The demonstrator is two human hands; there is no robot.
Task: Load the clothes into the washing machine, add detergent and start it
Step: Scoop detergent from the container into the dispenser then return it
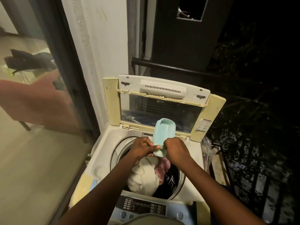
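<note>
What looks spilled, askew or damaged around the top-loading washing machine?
Nothing stands out. The left hand and right hand hold the pale green plastic scoop above the white, pink and black clothes in the drum; the raised lid's frame is yellowed.

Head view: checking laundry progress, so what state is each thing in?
Cream top-loading washing machine lid: raised open.
Round metal drum: holds white, pink, black clothes.
Pale turquoise plastic scoop: gripped above drum.
Left hand: grips scoop.
Right hand: grips scoop.
</note>
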